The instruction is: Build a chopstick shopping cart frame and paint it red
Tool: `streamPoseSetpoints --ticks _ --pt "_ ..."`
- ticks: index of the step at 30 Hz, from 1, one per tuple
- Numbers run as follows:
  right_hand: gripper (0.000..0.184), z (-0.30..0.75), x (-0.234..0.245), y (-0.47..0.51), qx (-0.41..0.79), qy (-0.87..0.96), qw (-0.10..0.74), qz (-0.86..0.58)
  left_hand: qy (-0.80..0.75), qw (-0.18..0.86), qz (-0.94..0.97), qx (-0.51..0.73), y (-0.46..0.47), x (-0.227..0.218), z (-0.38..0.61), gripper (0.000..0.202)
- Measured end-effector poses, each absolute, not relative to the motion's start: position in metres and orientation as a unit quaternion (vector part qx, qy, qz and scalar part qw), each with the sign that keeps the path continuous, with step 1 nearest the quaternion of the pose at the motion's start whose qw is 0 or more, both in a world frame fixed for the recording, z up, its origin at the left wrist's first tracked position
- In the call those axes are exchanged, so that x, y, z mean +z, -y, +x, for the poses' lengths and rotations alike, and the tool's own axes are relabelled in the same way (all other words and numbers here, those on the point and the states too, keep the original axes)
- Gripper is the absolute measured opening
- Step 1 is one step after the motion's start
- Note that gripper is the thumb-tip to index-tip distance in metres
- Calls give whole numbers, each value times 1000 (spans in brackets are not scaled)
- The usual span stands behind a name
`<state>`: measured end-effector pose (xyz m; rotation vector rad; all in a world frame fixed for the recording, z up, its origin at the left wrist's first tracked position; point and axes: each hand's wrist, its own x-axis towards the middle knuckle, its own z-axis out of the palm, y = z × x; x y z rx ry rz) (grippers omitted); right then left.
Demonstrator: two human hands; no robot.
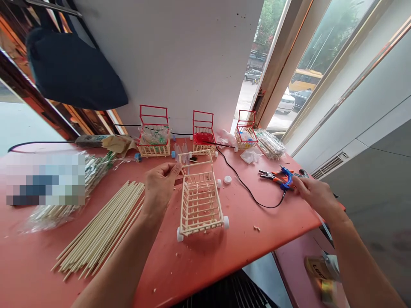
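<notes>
A small cart made of pale wooden sticks [201, 196] stands on the table in front of me, with white bottle-cap wheels [226, 222] at its corners. My left hand [160, 186] pinches the left side of its upright handle frame between thumb and fingers. At the right, my right hand [316, 194] has its fingers closed at a blue glue gun [285, 179], whose black cord runs back across the table. Pliers with orange handles [269, 174] lie against the glue gun, partly covered by it.
Loose wooden sticks [99, 231] lie left of my forearm, near plastic-wrapped bundles [58, 209]. Along the wall stand three carts with red handles [154, 145]. A white cap [227, 179] and stick scraps [257, 229] lie on the red table [199, 273]. Wrapped sticks [269, 143] lie at the back right.
</notes>
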<state>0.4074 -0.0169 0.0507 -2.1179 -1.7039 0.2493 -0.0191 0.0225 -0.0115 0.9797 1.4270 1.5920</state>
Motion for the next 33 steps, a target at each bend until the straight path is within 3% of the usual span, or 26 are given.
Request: streamPoseSetpoints --ticks 4,9,13,33 --pt "54 326 62 -12 126 691 375 -605 -560 384 386 624 -21 -10 -18 31" --pt "55 239 33 -67 266 714 446 -471 -562 381 394 619 -20 -10 -18 34" --pt "53 213 23 -79 330 713 447 -427 -572 372 401 611 -20 -11 -18 28" --pt "43 193 21 -77 391 689 459 -402 -570 364 401 618 -18 -11 -18 18"
